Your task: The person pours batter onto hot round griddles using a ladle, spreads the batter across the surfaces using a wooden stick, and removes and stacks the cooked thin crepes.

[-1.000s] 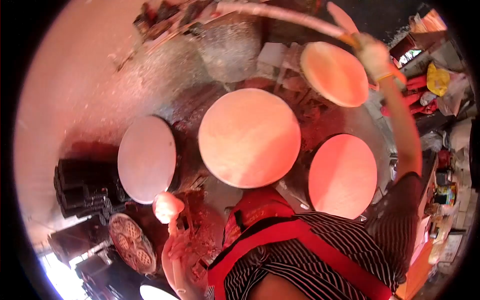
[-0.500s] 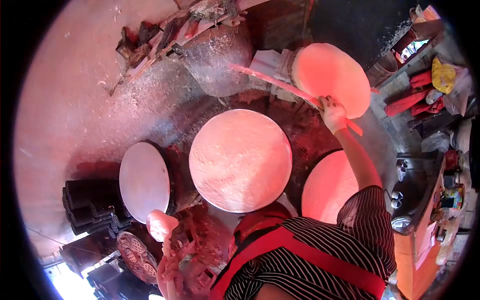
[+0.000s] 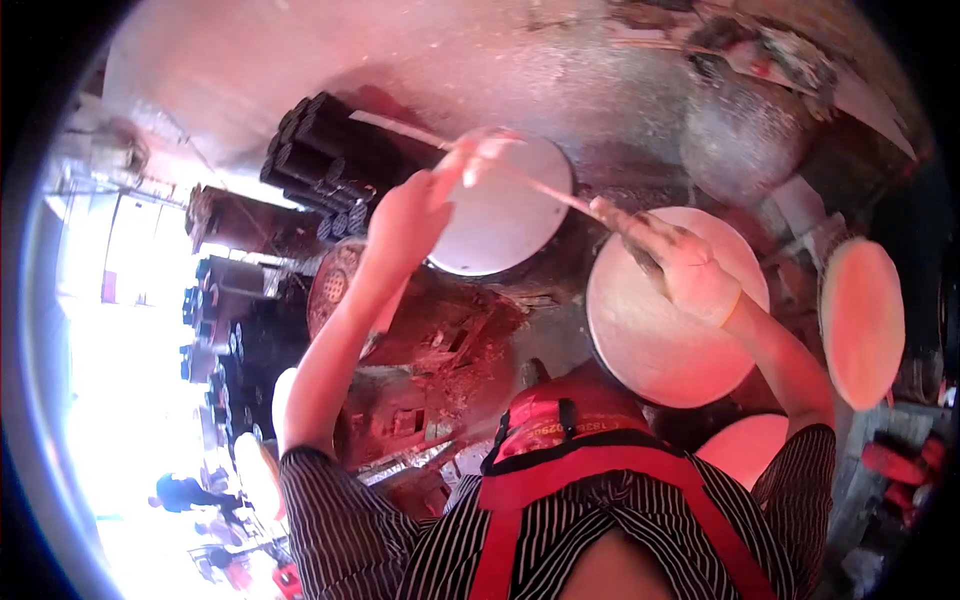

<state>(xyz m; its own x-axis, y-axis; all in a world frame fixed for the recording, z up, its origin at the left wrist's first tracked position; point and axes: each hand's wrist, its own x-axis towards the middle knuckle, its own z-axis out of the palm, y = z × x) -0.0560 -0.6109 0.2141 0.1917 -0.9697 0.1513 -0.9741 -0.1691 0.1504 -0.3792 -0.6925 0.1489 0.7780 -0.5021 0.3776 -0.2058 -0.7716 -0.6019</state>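
My left hand [image 3: 410, 215], blurred by motion, is wrapped round a ladle, whose pale handle [image 3: 390, 305] shows below it. The ladle's head is smeared over the upper left of a grey-white round plate [image 3: 515, 220]. My right hand [image 3: 685, 270] grips a long thin flat stick [image 3: 550, 193] above a round plate with a pale layer [image 3: 670, 345]. The stick points left across the grey-white plate and seems to pass behind my left hand. More round surfaces stand at the right [image 3: 865, 325] and low right [image 3: 745, 450].
Stacked black cylinders [image 3: 315, 155] lie at the upper left. Beside them are a patterned round piece [image 3: 335, 285] and red-lit clutter. A large rounded vessel [image 3: 745, 135] stands at the upper right. A person [image 3: 185, 493] is far off in the bright opening.
The view has swung left. My left hand with the ladle has risen over the grey-white plate. My right hand has left the far right plate, bringing the stick towards the left.
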